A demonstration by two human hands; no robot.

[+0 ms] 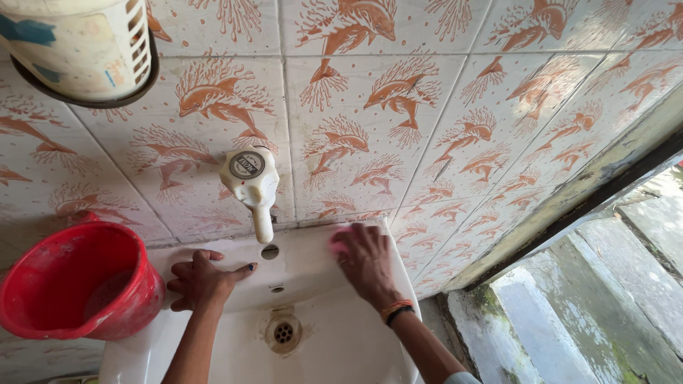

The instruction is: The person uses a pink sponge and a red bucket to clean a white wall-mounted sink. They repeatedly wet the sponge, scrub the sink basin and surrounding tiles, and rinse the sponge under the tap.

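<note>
A white wash basin point(334, 334) is fixed to a tiled wall, with a round metal drain point(283, 332) in its bowl. My right hand point(366, 262) presses a pink sponge point(336, 243) against the basin's back right ledge. My left hand point(201, 279) lies flat, fingers spread, on the back left ledge and holds nothing. A cream plastic tap point(252, 183) juts from the wall between the two hands, its spout pointing down above an overflow hole point(269, 252).
A red bucket point(78, 284) stands at the basin's left edge. A white plastic holder point(75, 46) hangs on the wall at top left. The wall tiles point(427, 121) carry orange fish patterns. Mossy concrete steps point(569, 313) lie outside at lower right.
</note>
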